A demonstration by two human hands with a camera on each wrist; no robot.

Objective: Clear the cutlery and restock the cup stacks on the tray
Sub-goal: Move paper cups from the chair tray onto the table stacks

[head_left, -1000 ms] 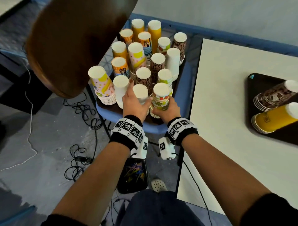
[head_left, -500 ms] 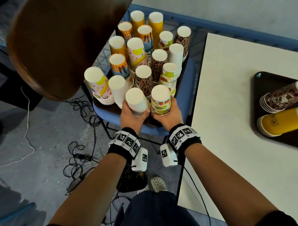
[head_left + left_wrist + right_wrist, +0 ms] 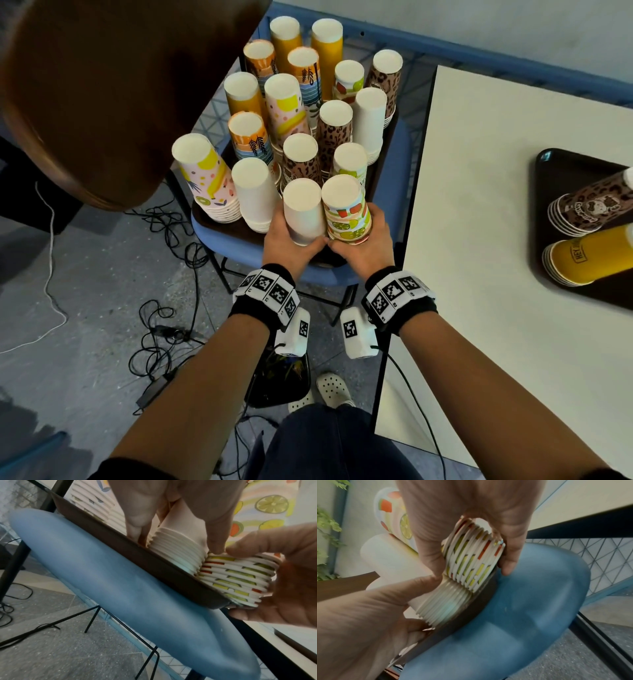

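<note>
My left hand (image 3: 291, 240) grips the base of a plain white cup stack (image 3: 303, 210), tilted toward me at the near edge of a brown tray (image 3: 202, 219) on a blue chair. My right hand (image 3: 363, 245) grips a fruit-patterned cup stack (image 3: 346, 209) beside it. In the left wrist view the white stack's rims (image 3: 178, 553) sit at the tray's rim (image 3: 137, 553), and the fruit stack's rims (image 3: 240, 580) overhang it. The right wrist view shows the fruit stack (image 3: 474, 558) between thumb and fingers, the white stack (image 3: 443, 603) in my left hand. Many other upside-down cup stacks (image 3: 291, 102) fill the tray.
A white table (image 3: 496, 205) stands to the right, with a black tray (image 3: 561, 171) holding a leopard-print stack (image 3: 589, 205) and a yellow stack (image 3: 585, 257) lying on their sides. A brown chair back (image 3: 102, 85) looms at left. Cables (image 3: 164, 308) lie on the floor. The blue chair seat (image 3: 102, 574) lies under the tray.
Both hands have drawn the white and fruit-patterned stacks toward me, up off the tray's near edge; the white stack now tilts.
</note>
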